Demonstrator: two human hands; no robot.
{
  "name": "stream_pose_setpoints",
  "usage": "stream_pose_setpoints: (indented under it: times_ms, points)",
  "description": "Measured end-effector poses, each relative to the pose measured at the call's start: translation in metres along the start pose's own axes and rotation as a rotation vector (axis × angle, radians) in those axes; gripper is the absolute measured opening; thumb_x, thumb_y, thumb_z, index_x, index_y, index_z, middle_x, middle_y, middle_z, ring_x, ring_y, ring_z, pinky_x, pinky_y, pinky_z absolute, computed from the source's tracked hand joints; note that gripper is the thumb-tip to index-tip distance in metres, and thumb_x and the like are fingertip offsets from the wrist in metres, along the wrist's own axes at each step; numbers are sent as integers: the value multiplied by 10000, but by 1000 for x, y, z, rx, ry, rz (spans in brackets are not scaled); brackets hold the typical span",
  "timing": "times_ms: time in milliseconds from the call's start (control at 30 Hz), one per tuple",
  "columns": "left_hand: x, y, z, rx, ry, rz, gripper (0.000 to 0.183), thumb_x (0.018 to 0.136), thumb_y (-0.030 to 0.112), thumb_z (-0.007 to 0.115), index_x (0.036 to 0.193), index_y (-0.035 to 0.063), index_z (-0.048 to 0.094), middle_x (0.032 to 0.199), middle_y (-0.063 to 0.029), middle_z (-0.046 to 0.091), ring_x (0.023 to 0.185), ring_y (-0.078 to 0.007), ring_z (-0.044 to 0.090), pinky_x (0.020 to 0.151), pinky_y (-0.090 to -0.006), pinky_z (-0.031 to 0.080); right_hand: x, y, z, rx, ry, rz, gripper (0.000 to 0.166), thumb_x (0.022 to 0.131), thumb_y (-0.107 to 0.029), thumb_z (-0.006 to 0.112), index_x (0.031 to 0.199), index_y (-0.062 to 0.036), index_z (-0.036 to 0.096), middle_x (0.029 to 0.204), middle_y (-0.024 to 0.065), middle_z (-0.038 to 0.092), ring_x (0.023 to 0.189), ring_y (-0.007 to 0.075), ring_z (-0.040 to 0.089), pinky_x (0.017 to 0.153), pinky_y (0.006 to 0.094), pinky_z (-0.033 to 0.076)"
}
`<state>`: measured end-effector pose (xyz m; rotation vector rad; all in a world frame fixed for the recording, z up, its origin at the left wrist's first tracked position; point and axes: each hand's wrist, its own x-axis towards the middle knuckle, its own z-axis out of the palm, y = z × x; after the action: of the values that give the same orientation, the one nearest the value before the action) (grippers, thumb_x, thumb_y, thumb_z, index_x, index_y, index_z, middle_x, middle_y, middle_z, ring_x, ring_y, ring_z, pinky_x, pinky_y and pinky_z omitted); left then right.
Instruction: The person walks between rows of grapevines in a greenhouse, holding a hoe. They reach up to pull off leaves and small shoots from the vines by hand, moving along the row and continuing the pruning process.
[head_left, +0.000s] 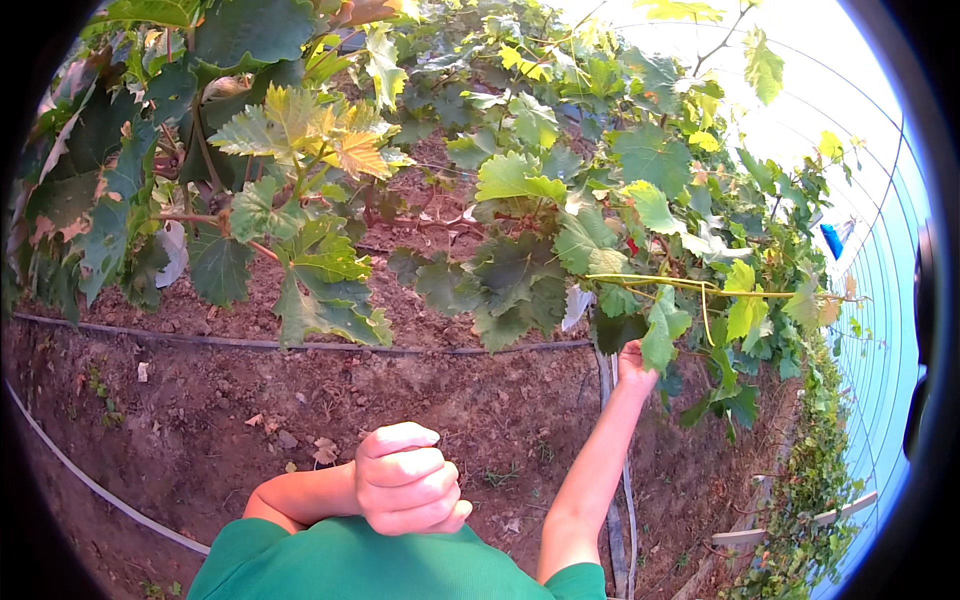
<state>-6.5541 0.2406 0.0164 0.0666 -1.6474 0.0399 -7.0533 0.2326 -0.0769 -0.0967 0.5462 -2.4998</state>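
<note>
My left hand (411, 480) is curled into a fist in front of the green shirt (375, 562), at the lower middle; whether anything lies inside it cannot be seen. My right arm reaches up to the right, and my right hand (634, 364) is among the grapevine leaves, its fingers largely hidden behind a green leaf (664, 328). What those fingers touch or hold does not show. Just above that hand, a long yellow-green vine shoot (690, 283) runs out to the right. A pale, whitish leaf (576, 307) hangs to the left of the hand.
Grapevines with dense leaves (300, 300) fill the upper view. A dark drip hose (300, 345) crosses the bare soil (187, 420) below them. Another pale hose (97, 487) curves at lower left. Two lines run down beside my right arm. More vines (795, 480) stand at right, near wooden pieces (739, 537).
</note>
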Motion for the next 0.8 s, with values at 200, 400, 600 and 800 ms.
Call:
stream_pose_setpoints:
  times_ms: [200, 400, 600, 800]
  points:
    - [-3, -1, 0, 4, -9, 19, 141, 685, 184, 625, 593, 97, 562, 649, -2, 592, 654, -152, 518, 678, -348, 489, 26, 1, -23, -112, 111, -87, 214, 874, -211, 609, 1013, -53, 648, 1003, 103, 683, 793, 235, 652, 660, 349, 543]
    - [-4, -2, -1, -7, -29, 22, 157, 732, 187, 621, 614, 89, 585, 668, -6, 611, 658, -164, 511, 683, -368, 477, 20, 11, -15, -210, 72, -195, 297, 854, -142, 641, 1114, -1, 614, 1061, 153, 661, 916, 300, 672, 789, 428, 588]
    - [-5, -4, -3, 6, -38, 23, 169, 740, 191, 629, 615, 87, 584, 669, -10, 610, 662, -169, 509, 677, -370, 472, 1, 20, -2, -257, 55, -298, 285, 893, -116, 562, 1151, 5, 581, 1084, 176, 635, 913, 339, 662, 785, 466, 585]
    - [0, -9, 0, 33, -17, 6, 147, 645, 161, 627, 566, 87, 528, 628, -9, 567, 641, -154, 504, 666, -343, 490, -12, 38, 11, -298, 113, -360, 275, 908, -117, 535, 1148, 9, 581, 1075, 175, 633, 901, 322, 655, 781, 457, 577]
